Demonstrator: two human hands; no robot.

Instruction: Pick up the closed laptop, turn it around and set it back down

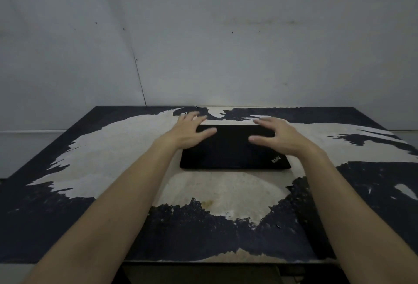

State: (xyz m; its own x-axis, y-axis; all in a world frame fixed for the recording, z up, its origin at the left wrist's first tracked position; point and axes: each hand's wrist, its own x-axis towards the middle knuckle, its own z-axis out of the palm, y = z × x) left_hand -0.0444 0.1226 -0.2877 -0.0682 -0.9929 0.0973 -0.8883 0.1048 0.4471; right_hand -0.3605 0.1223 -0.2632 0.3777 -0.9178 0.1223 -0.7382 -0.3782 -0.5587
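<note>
A closed black laptop (233, 150) lies flat on the worn table (113, 152), a small logo at its near right corner. My left hand (190, 132) hovers over the laptop's far left corner, fingers spread, thumb over the lid. My right hand (276, 135) hovers over the far right part of the lid, fingers spread and curved. Neither hand grips the laptop; whether the fingertips touch it is unclear.
The table top is dark with large pale patches where the coating has peeled. A grey wall (226, 46) stands right behind the table's far edge. The near edge (226, 261) runs below my forearms.
</note>
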